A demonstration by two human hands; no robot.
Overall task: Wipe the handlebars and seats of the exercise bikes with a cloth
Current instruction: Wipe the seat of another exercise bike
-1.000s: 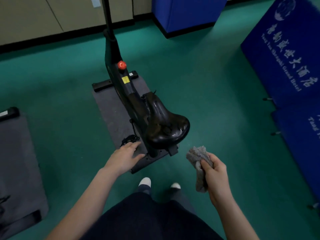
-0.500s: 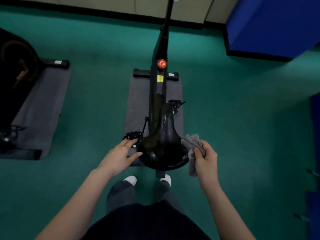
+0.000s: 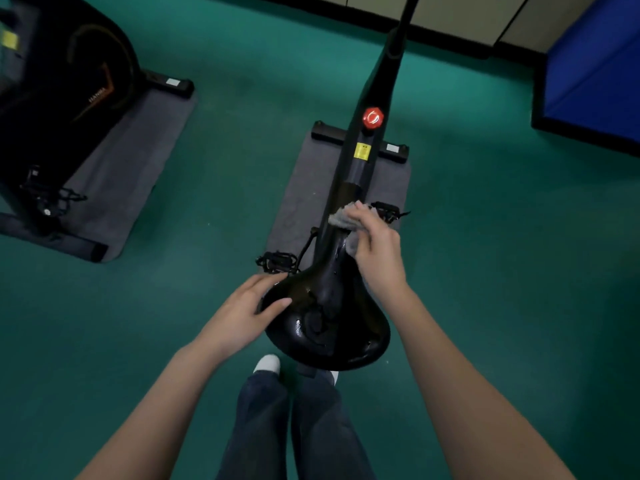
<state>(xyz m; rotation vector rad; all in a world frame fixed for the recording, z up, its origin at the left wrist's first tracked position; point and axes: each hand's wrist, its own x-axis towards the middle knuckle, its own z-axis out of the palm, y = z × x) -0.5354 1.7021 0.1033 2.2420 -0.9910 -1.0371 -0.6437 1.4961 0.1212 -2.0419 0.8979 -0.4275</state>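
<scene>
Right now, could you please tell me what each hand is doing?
Left hand: open, fingers resting on the left edge of the seat.
Right hand: gripping the cloth, pressing it on the seat's narrow front end.

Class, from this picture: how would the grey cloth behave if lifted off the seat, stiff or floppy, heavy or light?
Probably floppy: the cloth bunches under the right hand. Likely light: it wads small against the seat.

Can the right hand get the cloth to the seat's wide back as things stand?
Probably yes. The right hand holds the cloth on the seat nose; the rear top is bare, the left hand only touches its left edge.
</scene>
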